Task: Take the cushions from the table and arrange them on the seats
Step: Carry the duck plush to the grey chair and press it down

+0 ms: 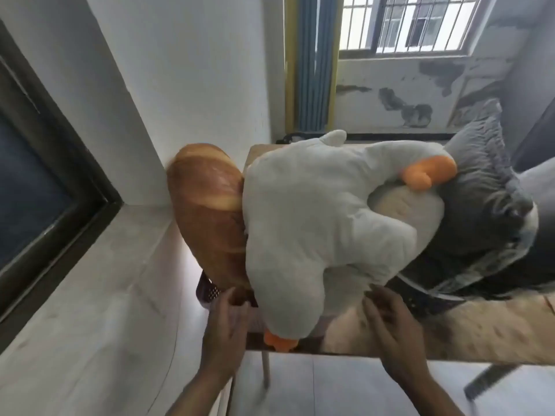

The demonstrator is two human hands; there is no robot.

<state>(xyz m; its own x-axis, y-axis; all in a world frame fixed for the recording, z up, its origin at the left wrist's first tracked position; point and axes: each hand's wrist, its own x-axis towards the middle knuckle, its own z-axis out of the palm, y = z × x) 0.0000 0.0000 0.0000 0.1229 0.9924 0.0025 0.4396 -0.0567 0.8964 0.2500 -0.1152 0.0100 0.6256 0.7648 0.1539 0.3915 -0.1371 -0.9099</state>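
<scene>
goose cushion (315, 211) hides table (mostly)

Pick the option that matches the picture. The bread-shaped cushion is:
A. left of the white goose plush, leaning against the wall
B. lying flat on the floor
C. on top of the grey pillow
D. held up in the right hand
A: the bread cushion stands left of the goose plush, its top end against the white wall; neither hand holds it.
</scene>
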